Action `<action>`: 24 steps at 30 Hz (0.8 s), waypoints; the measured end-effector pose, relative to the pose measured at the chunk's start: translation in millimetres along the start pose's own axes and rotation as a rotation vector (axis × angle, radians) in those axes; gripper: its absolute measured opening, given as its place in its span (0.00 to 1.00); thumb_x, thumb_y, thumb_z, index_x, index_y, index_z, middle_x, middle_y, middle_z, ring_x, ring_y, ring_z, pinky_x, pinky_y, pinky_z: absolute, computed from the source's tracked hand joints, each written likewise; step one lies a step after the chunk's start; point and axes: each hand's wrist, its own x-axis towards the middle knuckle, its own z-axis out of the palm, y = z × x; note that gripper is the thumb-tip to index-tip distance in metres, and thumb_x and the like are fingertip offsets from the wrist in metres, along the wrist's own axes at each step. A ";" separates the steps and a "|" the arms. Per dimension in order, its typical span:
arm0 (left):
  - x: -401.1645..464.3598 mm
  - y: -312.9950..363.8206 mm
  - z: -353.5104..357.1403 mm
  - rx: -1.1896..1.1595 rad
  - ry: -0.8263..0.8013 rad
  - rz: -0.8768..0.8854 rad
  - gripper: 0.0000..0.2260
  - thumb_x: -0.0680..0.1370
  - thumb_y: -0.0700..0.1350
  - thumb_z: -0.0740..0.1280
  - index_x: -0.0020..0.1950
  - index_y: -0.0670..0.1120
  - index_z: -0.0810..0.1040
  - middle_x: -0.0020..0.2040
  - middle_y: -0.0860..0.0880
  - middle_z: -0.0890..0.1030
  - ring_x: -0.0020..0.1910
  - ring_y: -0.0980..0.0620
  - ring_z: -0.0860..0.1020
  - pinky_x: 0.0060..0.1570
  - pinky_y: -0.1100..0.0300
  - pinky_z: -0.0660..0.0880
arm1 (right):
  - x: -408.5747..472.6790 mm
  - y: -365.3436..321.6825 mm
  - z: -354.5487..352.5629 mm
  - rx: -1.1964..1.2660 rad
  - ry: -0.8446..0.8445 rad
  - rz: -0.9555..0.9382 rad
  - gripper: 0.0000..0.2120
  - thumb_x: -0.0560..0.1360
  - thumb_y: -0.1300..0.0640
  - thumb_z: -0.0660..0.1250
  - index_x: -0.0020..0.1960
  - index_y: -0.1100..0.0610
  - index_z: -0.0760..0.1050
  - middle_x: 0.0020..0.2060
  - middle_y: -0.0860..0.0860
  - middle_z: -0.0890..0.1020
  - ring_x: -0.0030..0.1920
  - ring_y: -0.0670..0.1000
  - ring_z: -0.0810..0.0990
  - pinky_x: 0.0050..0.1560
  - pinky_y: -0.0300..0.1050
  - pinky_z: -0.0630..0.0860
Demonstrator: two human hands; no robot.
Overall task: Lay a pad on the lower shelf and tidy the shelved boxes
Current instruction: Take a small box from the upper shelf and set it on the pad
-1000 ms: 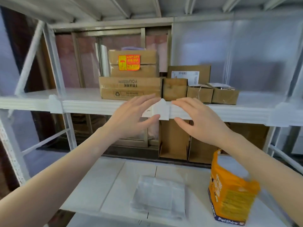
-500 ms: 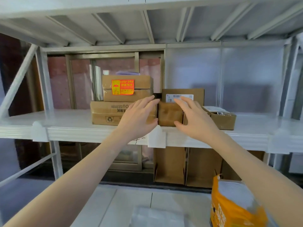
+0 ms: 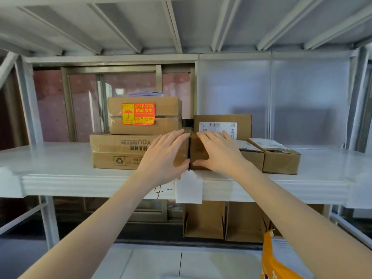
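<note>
- The left hand lay flat, fingers spread and nearly straight, against the right end of the wide bottom box; its grip was open and closed round nothing.
- The right hand was likewise spread open, palm on the front of the small brown box, fingers over its top edge and thumb low on its face, pressing rather than clasping.
- The two hands sat just beside each other, with the seam between the two boxes showing between them.
- On the wide box stood a second box with an orange KEEP DRY label; papers lay on top of it.
- Behind the small box stood a taller box with a barcode label; to its right, two low boxes sat side by side, touching.
- All of these stood on the white middle shelf, near its front edge.
- On the lower shelf, open cartons stood at the back, and an orange bag sat at the right.
- The pad was not clearly visible.
</note>
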 end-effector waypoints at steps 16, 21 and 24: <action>-8.6 2.8 -16.6 -0.103 0.074 -0.027 0.28 0.76 0.55 0.62 0.74 0.50 0.58 0.73 0.52 0.65 0.71 0.52 0.63 0.69 0.59 0.51 | -25.4 14.5 -24.9 0.242 0.275 0.010 0.33 0.71 0.48 0.70 0.72 0.54 0.63 0.70 0.51 0.70 0.70 0.52 0.65 0.69 0.48 0.62; -14.8 12.1 -22.7 -0.130 0.094 -0.013 0.31 0.76 0.59 0.61 0.75 0.52 0.53 0.74 0.53 0.63 0.72 0.53 0.62 0.69 0.60 0.49 | -45.3 20.5 -43.9 0.479 0.419 0.091 0.33 0.69 0.48 0.72 0.70 0.53 0.65 0.66 0.50 0.73 0.66 0.50 0.69 0.63 0.40 0.63; -18.1 17.9 -25.7 -0.132 0.104 0.006 0.32 0.76 0.60 0.61 0.75 0.51 0.52 0.75 0.53 0.61 0.72 0.53 0.61 0.70 0.59 0.51 | -57.2 23.5 -51.7 0.656 0.468 0.130 0.32 0.69 0.49 0.73 0.69 0.52 0.66 0.63 0.47 0.74 0.62 0.46 0.70 0.61 0.37 0.64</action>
